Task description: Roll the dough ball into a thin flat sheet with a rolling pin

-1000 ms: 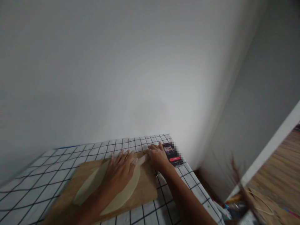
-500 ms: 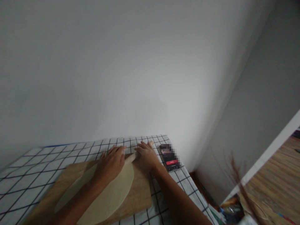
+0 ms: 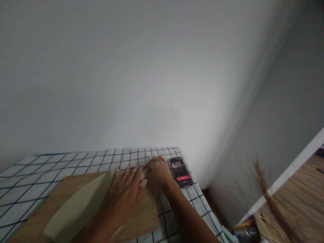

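Observation:
A thin, pale sheet of dough (image 3: 78, 204) lies across a wooden board (image 3: 145, 217), its right part hidden under my left forearm. My left hand (image 3: 126, 185) is palm down over the dough's far right part, fingers spread and dusted with white. Close beside it, my right hand (image 3: 157, 170) curls over a light wooden rolling pin. The pin's far tip (image 3: 163, 156) pokes out beyond my right fingers. Most of the pin is hidden beneath the hands, so whether the left palm rests on it does not show.
The board lies on a white cloth with a black grid (image 3: 86, 160). A phone (image 3: 181, 172) with a lit screen is right of my right hand, near the cloth's edge. A wall rises behind. Brown twigs (image 3: 265, 192) and assorted items (image 3: 248, 231) stand at lower right.
My left hand has moved right and nearer, its fingers spreading, and now almost meets my right hand. The right fingers have curled more. The view has shifted slightly.

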`<state>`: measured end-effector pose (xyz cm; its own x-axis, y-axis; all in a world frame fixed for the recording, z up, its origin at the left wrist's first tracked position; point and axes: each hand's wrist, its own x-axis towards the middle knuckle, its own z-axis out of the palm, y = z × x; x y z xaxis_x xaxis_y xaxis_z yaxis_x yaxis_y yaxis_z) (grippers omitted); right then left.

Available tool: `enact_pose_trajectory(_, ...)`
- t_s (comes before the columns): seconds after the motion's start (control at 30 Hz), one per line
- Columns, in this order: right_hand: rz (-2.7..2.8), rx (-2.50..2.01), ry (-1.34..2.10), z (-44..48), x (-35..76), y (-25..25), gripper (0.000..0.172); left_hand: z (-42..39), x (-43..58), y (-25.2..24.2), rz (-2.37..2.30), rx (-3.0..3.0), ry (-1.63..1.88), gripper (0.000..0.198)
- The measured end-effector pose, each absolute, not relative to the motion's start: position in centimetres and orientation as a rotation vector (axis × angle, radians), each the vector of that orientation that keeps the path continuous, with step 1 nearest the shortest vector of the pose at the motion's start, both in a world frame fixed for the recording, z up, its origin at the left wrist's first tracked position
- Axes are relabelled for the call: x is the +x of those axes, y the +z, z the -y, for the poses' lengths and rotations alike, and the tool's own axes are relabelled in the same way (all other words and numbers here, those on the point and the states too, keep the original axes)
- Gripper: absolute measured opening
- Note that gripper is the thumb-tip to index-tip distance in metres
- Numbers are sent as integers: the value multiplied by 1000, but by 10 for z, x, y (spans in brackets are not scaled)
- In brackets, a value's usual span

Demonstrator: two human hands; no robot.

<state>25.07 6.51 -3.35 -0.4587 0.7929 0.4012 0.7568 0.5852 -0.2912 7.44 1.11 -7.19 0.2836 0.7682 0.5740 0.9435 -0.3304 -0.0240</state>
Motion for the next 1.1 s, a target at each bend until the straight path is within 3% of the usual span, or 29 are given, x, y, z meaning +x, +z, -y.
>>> enact_pose_trajectory(0.23, 2166, -1178, 36, -71, 243, -60, 47, -45, 54, -63, 1563, -2226, -441, 43)
enact_pose_trajectory(0.5, 2191, -1218, 23, -71, 244, -54, 46, -78, 37, -51, 1505, -2242, -318, 39)
enact_pose_trajectory(0.63, 2177, -1294, -6, -65, 243, -44, 27, -72, 44, -56, 1499, -2225, -328, 41)
enact_pose_trajectory(1.1, 2061, -1391, 71, -52, 239, -32, 60, 32, 111, -80, 1481, -2290, -469, 59)
